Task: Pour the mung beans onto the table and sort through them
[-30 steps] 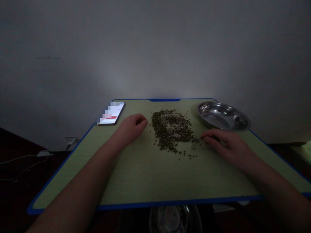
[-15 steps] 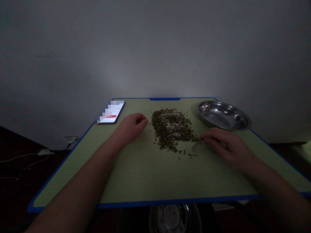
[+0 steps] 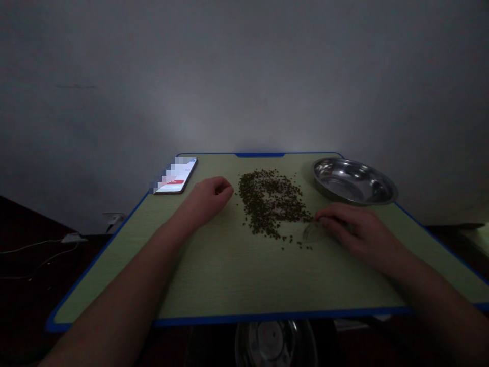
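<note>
A loose spread of small green-brown seeds point(image 3: 260, 204) covers the middle of the light green table point(image 3: 229, 280). My left hand point(image 3: 214, 196) rests on the table at the left edge of the spread, thumb and fingers pinched together; whatever may be between them is hidden. On the other side my right hand point(image 3: 349, 227) is closed round a thin metal fork point(image 3: 308, 230). Its tines point left and down, at the lower right edge of the seeds. Most of the handle is covered by my fingers.
Behind my right hand stands a shallow steel bowl point(image 3: 353, 181). A lit phone point(image 3: 178, 176) lies at the table's far left. Below the front edge is another metal bowl point(image 3: 273, 344). The wall point(image 3: 244, 76) rises behind the table; a power strip point(image 3: 74, 238) is at lower left.
Hardly anything differs. The view has shifted very slightly, and both hands stay where they were, the right one still with the fork.
</note>
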The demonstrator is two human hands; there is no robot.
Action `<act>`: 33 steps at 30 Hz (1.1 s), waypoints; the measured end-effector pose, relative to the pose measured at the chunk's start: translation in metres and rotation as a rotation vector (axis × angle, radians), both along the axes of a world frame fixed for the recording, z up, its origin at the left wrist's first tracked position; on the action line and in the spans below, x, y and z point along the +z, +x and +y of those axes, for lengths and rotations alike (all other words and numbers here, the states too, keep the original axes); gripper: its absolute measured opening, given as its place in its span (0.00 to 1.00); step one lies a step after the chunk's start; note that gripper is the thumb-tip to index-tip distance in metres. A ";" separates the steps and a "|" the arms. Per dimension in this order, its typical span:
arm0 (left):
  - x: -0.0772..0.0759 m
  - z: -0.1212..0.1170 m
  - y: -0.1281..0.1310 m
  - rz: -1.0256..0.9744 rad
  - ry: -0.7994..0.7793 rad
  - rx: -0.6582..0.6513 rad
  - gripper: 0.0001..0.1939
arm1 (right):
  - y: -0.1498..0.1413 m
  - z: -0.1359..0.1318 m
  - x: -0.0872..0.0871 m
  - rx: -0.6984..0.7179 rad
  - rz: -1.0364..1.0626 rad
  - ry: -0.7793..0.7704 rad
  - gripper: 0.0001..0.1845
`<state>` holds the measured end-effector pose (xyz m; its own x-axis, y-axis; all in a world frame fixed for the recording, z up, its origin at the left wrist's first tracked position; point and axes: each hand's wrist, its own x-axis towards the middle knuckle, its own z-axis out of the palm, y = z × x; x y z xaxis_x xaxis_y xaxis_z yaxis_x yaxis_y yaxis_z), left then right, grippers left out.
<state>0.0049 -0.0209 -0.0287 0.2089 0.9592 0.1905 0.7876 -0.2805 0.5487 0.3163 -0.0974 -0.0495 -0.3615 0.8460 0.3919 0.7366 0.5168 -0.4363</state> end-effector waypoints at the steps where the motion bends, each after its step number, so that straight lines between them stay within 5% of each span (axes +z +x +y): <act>1: 0.000 0.000 0.000 -0.001 0.003 0.000 0.11 | 0.000 0.000 0.000 -0.028 0.006 0.017 0.11; 25: 0.001 0.000 0.001 -0.008 0.005 -0.014 0.11 | 0.017 0.005 0.002 -0.253 0.002 0.090 0.11; 33: 0.002 -0.001 0.001 -0.013 0.020 -0.021 0.11 | 0.020 0.002 -0.002 -0.229 -0.103 0.124 0.12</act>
